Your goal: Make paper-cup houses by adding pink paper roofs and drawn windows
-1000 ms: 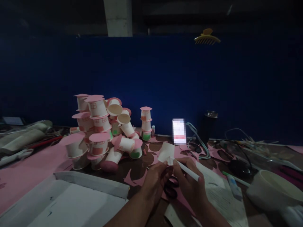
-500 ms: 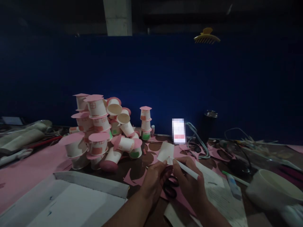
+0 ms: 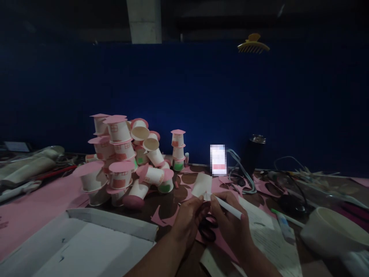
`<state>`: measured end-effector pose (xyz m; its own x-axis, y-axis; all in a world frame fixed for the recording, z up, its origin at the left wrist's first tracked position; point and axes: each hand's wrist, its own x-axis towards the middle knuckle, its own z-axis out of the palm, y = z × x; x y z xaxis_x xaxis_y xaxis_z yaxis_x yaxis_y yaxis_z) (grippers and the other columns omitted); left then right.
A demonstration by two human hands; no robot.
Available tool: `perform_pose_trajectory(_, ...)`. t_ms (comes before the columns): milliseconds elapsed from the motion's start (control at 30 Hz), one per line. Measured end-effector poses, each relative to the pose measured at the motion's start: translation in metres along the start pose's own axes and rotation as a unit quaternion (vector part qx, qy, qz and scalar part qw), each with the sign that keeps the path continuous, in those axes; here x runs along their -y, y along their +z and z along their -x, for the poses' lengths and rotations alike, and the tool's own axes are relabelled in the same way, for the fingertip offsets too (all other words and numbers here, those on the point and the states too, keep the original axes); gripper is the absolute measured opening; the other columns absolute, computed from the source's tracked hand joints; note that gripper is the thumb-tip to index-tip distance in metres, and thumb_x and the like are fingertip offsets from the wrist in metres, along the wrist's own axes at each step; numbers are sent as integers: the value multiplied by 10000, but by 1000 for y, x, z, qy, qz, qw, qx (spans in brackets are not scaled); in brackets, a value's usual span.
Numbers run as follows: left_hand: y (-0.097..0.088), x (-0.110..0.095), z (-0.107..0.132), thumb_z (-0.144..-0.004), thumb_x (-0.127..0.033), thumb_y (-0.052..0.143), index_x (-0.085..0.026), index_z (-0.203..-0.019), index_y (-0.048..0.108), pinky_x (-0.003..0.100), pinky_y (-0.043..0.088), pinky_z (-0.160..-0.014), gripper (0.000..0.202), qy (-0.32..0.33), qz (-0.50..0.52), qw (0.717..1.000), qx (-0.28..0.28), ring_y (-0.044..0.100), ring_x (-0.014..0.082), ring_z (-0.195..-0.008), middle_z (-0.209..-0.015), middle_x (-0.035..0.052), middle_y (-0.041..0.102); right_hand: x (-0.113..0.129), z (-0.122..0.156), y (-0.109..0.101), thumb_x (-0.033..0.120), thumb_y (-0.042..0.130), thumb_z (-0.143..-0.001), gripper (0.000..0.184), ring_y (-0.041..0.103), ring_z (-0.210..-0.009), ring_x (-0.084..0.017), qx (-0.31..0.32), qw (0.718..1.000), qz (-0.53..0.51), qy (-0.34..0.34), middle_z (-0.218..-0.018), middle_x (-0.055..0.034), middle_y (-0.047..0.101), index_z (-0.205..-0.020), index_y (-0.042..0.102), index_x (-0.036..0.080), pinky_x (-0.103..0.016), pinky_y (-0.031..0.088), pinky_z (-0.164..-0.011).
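Observation:
My left hand [image 3: 188, 217] pinches a small white paper piece [image 3: 202, 184] and holds it up above the table. Beside it, my right hand [image 3: 230, 225] grips a white pen [image 3: 227, 207] with its tip touching the lower edge of that paper. Black-handled scissors [image 3: 208, 227] lie on the table under both hands. A heap of white paper cups with pink lids [image 3: 127, 161] stands to the left, behind the hands.
A white cardboard tray [image 3: 86, 246] lies at the front left on pink paper [image 3: 34, 207]. Printed sheets [image 3: 271, 238], a white bowl [image 3: 331, 231], a marker [image 3: 284, 225], cables, a dark bottle [image 3: 255, 154] and a lit phone [image 3: 218, 159] sit to the right. Pink scraps litter the brown table.

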<state>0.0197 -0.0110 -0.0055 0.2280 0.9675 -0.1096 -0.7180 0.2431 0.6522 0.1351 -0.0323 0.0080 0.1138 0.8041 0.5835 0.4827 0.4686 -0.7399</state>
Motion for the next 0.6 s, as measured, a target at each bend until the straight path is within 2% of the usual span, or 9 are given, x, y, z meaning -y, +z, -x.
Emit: perform_pose_trajectory(600, -3, 2, -4, -713, -192, 700, -93, -782, 710, 213, 522, -718, 121, 6, 16, 1000, -11, 631, 128, -742, -809, 72, 696, -1, 2, 1, 319, 524, -873, 125, 579, -585, -133, 12, 1000, -5, 5, -695, 5, 595, -838, 560, 204, -223, 487, -530)
